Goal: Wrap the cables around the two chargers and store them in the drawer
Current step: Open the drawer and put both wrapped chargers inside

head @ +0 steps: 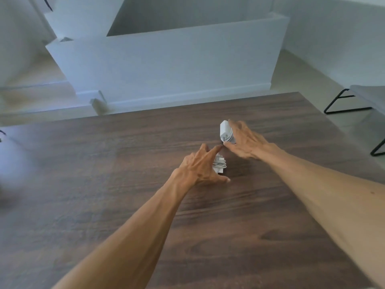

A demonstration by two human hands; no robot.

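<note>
Two white chargers with cable wound round them sit near the middle of the dark wooden table [104, 184]. My right hand [245, 140] grips the farther charger [225, 130], which stands tilted on its end. My left hand [200, 165] is cupped over the nearer charger [219, 164], fingers curled round it, index finger pointing toward the right hand. Most of the nearer charger is hidden under the palm. No drawer shows in view.
Beyond the table's far edge stands a low white wall [166, 65] with a skirting board. A grey seat on black metal legs [343, 103] is at the right. A blurred white object [8, 163] lies at the table's left edge.
</note>
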